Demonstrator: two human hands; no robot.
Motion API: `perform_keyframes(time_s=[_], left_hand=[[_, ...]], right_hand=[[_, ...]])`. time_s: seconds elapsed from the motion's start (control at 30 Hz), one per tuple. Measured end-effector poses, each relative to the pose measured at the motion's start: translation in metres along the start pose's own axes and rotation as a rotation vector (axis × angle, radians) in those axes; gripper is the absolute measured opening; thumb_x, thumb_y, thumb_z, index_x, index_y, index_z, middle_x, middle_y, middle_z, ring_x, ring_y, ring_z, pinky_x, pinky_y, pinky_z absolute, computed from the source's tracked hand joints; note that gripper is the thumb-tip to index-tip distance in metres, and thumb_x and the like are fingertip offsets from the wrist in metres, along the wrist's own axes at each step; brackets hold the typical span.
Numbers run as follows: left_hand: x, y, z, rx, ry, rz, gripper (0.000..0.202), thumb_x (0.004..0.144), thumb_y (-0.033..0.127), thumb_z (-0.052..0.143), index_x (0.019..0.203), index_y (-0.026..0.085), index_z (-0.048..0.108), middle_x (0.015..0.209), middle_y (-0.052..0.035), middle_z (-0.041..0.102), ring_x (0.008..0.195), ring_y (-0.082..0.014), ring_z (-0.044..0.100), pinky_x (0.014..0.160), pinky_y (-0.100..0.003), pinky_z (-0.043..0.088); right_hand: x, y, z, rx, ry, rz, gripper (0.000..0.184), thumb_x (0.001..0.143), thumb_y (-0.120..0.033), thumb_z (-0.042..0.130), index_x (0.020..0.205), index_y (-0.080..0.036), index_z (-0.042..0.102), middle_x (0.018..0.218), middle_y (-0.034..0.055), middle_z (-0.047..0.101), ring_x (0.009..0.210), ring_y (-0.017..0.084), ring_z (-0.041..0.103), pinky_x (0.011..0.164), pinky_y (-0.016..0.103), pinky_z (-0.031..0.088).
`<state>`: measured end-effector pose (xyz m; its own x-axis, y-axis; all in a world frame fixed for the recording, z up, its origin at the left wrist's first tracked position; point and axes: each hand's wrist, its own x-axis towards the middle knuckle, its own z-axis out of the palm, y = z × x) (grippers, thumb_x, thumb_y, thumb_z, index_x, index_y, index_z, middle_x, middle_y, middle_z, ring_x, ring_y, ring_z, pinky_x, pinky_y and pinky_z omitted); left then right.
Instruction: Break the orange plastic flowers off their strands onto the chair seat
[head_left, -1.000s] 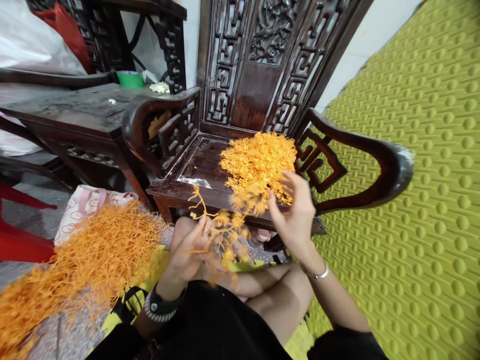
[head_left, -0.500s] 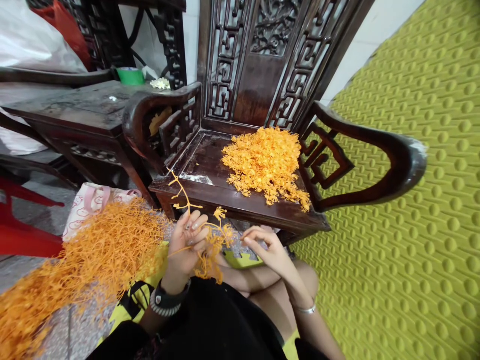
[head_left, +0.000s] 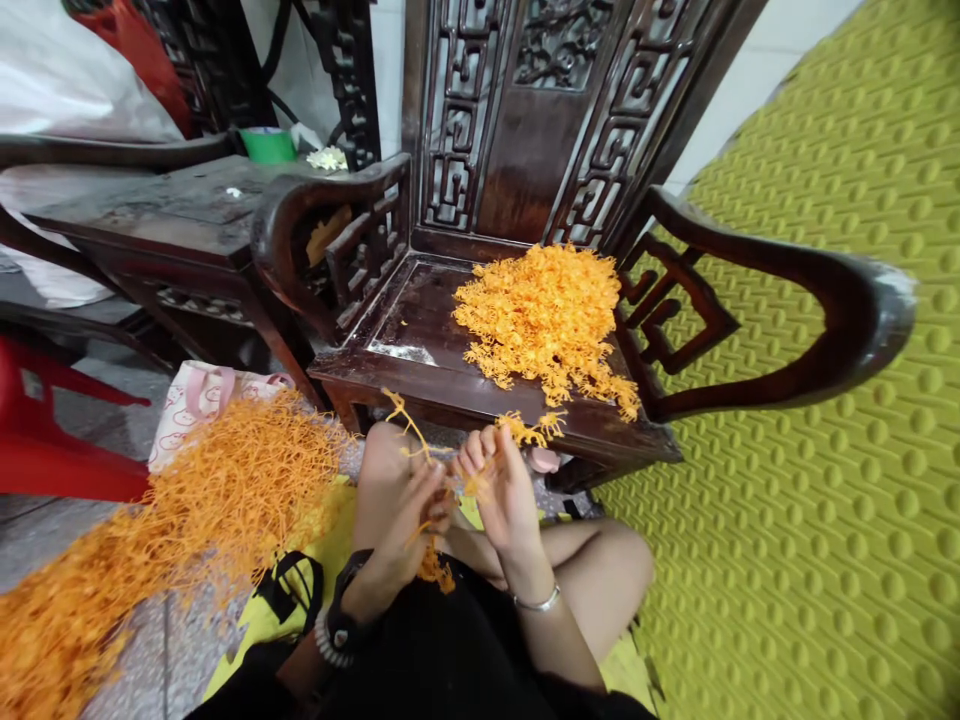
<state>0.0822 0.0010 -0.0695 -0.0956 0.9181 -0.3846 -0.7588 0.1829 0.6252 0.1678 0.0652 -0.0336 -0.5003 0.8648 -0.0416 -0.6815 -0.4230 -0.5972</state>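
My left hand (head_left: pixel 415 515) is closed around an orange plastic branch stem (head_left: pixel 409 420), whose thin upper end sticks up past the fingers. More orange sprigs (head_left: pixel 435 570) hang below that hand. Close beside it, my right hand (head_left: pixel 504 490) has its fingers bent together on part of the orange strands, and a frilly orange sprig (head_left: pixel 531 430) juts out beyond its fingertips. Blur hides exactly where the fingers meet the strands. On the dark wooden chair seat (head_left: pixel 442 310) in front lies a heap of frilly orange pieces (head_left: pixel 544 315).
To the left, a long pile of orange stems (head_left: pixel 247 480) spreads over the floor beside a pink-and-white bag (head_left: pixel 191 400) and a red plastic stool (head_left: pixel 67 430). A wooden side table (head_left: pixel 172 215) bears a green tape roll (head_left: pixel 268 145). A yellow-green bumpy mat (head_left: pixel 810 520) covers the right side.
My right hand has come up and left to meet the left hand, and fingers now close on orange strands. The left hand has shifted right with the stem.
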Motion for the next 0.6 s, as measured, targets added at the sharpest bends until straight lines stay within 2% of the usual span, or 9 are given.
perform_keyframes(time_s=[0.07,0.13,0.23,0.3,0.4,0.53,0.6], left_hand=[[0.003,-0.009,-0.004,0.133,-0.024,-0.037,0.049,0.068,0.054,0.074,0.093,0.020,0.049,0.060,0.0080,0.035,0.047,-0.0046,0.024,0.043,-0.017,0.017],[0.005,-0.014,-0.007,0.249,-0.104,-0.049,0.050,0.069,0.061,0.069,0.086,0.019,0.049,0.056,0.0085,0.032,0.045,-0.0052,0.020,0.044,-0.021,0.013],[0.006,-0.014,-0.006,0.466,-0.302,-0.012,0.053,0.079,0.070,0.047,0.068,0.017,0.046,0.053,0.0059,0.033,0.045,-0.0066,0.021,0.046,-0.025,0.013],[0.005,-0.012,-0.004,0.534,-0.408,-0.002,0.056,0.084,0.068,0.039,0.059,0.018,0.042,0.051,0.0048,0.033,0.046,-0.0076,0.024,0.047,-0.027,0.016],[-0.001,-0.008,0.002,0.517,-0.496,-0.049,0.056,0.085,0.068,0.035,0.056,0.020,0.036,0.047,0.0062,0.029,0.044,-0.0080,0.023,0.047,-0.027,0.018],[-0.017,0.005,0.010,0.489,-0.582,-0.091,0.057,0.084,0.068,0.037,0.053,0.021,0.028,0.048,0.0073,0.023,0.043,-0.0074,0.018,0.047,-0.028,0.014],[-0.025,0.011,0.012,0.453,-0.633,-0.126,0.058,0.084,0.067,0.039,0.051,0.022,0.025,0.047,0.0073,0.021,0.043,-0.0073,0.017,0.047,-0.029,0.014]], right_hand=[[0.002,-0.005,-0.001,0.159,-0.031,0.133,0.037,0.089,-0.045,0.056,0.066,-0.018,0.044,0.055,-0.0075,0.036,0.040,0.004,0.028,0.037,0.010,0.032],[0.004,-0.010,-0.005,0.237,-0.059,0.232,0.038,0.088,-0.049,0.055,0.068,-0.018,0.044,0.055,-0.0084,0.035,0.038,0.003,0.021,0.031,0.010,0.022],[0.004,-0.019,-0.015,0.332,-0.078,0.314,0.044,0.088,-0.056,0.051,0.068,-0.018,0.044,0.053,-0.0090,0.032,0.038,0.003,0.021,0.032,0.012,0.021],[0.003,-0.029,-0.019,0.428,-0.098,0.266,0.050,0.089,-0.057,0.048,0.059,-0.018,0.038,0.046,-0.0100,0.023,0.037,0.004,0.020,0.034,0.013,0.024],[-0.004,-0.049,-0.018,0.521,-0.166,0.131,0.059,0.090,-0.052,0.049,0.049,-0.019,0.023,0.040,-0.0103,0.011,0.036,0.004,0.016,0.037,0.016,0.024],[-0.018,-0.072,-0.001,0.513,-0.311,0.144,0.058,0.091,-0.036,0.051,0.047,-0.019,0.017,0.038,-0.0103,0.011,0.036,0.004,0.011,0.036,0.018,0.016],[-0.026,-0.079,0.008,0.423,-0.375,0.122,0.058,0.089,-0.031,0.053,0.046,-0.019,0.016,0.037,-0.0104,0.009,0.035,0.004,0.008,0.036,0.019,0.017]])
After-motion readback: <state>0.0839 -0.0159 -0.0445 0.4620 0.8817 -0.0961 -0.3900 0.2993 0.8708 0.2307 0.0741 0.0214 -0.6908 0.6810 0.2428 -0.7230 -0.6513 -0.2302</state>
